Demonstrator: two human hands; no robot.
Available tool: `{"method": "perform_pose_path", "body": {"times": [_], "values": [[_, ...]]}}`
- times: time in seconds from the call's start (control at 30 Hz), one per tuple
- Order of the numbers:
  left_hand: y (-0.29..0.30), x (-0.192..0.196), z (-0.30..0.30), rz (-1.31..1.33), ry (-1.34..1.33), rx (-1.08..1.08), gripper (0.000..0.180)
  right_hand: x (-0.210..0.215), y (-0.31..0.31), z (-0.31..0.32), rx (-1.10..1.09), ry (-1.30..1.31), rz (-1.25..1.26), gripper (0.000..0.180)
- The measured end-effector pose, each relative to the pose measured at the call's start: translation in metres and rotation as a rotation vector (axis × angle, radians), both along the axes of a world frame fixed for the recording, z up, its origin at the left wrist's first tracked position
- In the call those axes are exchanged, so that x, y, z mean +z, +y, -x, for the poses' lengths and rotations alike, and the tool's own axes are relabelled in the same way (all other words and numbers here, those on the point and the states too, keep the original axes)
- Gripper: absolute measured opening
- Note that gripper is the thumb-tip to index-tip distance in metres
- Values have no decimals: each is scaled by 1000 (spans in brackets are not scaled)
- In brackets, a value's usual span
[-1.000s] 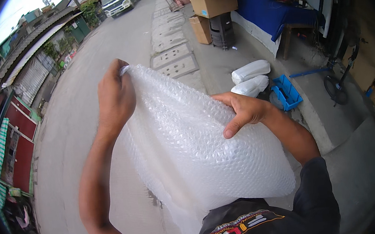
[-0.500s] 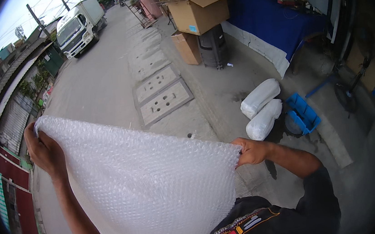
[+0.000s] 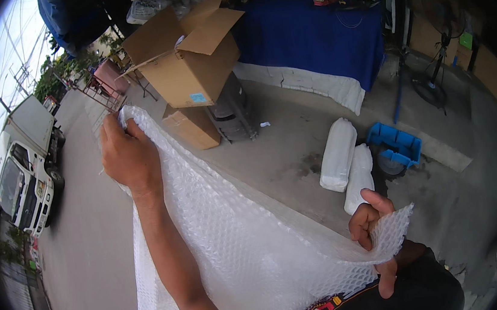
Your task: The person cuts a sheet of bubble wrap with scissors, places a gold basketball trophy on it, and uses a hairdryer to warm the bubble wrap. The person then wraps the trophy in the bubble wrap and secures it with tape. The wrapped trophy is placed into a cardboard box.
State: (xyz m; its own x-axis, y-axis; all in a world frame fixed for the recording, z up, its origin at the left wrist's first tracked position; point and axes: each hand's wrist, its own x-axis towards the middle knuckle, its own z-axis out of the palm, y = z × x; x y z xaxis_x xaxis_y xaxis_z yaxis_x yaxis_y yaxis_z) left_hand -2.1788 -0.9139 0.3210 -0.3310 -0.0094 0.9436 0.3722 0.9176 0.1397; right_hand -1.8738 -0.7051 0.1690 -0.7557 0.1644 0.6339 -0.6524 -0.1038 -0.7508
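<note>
A large sheet of clear bubble wrap (image 3: 227,242) hangs stretched across my front, drooping between my two hands. My left hand (image 3: 133,152) is raised and closed on its far upper corner. At the other end, my right hand (image 3: 365,227) holds the corner near my body. Its fingers lie on both sides of the sheet, thumb up and one finger showing below, and the wrap's edge curls over and hides the palm. The grip there looks loose.
An open cardboard box (image 3: 197,69) sits on a dark bin (image 3: 235,111), beside another carton (image 3: 191,128). Two white wrapped bundles (image 3: 338,154) lie near a blue crate (image 3: 395,142). A blue-draped table (image 3: 309,39) and a stand fan (image 3: 432,87) stand behind. A white truck (image 3: 26,169) is on the road.
My view has turned to the right. My left hand has swung inward and up with its corner, so the sheet sags and folds. My right hand has loosened its fingers around the edge.
</note>
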Motion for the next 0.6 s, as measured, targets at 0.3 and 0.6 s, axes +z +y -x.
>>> {"method": "perform_pose_path", "body": {"times": [0.3, 0.6], "values": [[220, 24, 237, 16, -58, -359, 21, -23, 102, 187, -830, -219, -699, 62], [473, -4, 442, -86, -188, -786, 19, 14, 415, 420, -1540, -412, -22, 30]]}}
